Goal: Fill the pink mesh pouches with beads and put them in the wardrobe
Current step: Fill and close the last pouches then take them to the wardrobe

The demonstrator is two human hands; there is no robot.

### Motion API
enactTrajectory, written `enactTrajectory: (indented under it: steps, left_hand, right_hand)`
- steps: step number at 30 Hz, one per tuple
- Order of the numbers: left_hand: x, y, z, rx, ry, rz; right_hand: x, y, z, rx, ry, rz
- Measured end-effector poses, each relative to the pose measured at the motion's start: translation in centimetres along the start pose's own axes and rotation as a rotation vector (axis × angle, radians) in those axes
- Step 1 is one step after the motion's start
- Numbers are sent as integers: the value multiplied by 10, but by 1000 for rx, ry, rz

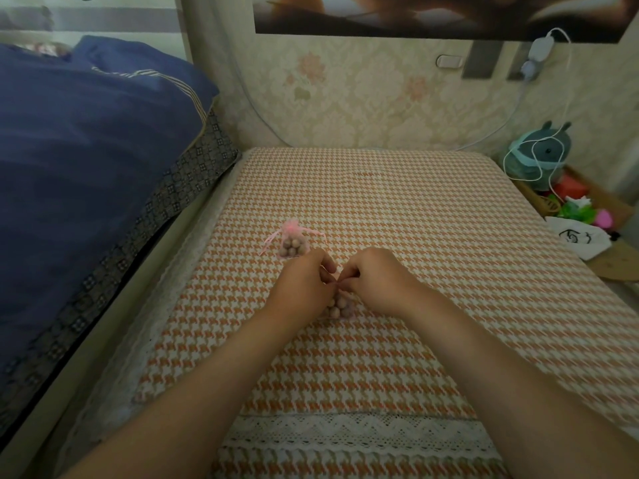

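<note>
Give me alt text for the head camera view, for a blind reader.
The left hand and right hand pinch the neck of a pink mesh pouch of tan beads on an orange-and-white houndstooth cover. A second filled pink pouch lies closed just beyond.

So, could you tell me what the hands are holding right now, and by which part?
The left hand and right hand both pinch the bead-filled pink mesh pouch at its top, by the neck; the exact grip is hidden.

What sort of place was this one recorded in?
Probably a home bedroom: a blue quilt lies heaped at the left, floral wallpaper covers the wall behind, and a plush toy sits at the right.
</note>
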State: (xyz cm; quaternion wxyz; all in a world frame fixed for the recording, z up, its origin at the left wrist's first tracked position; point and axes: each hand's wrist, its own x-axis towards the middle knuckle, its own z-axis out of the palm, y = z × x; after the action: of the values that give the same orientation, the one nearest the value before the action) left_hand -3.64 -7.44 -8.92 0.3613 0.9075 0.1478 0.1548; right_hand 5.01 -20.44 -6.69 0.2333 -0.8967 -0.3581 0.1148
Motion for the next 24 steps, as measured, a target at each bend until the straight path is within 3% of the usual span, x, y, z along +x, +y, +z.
enactTrajectory:
  steps: [10, 14, 18, 24]
  left_hand:
    - [-4, 0, 2, -6, 35, 8]
    - [-6, 3, 0, 66, -17, -2]
    - [-10, 8, -1, -25, -54, 9]
    - [-7, 4, 3, 72, -13, 75]
  right_hand:
    - [-4, 6, -10, 662, -274, 412]
    - [-2, 5, -11, 749, -319, 491]
    - [-1, 4, -9, 800, -333, 531]
    - [-1, 6, -8, 835, -301, 540]
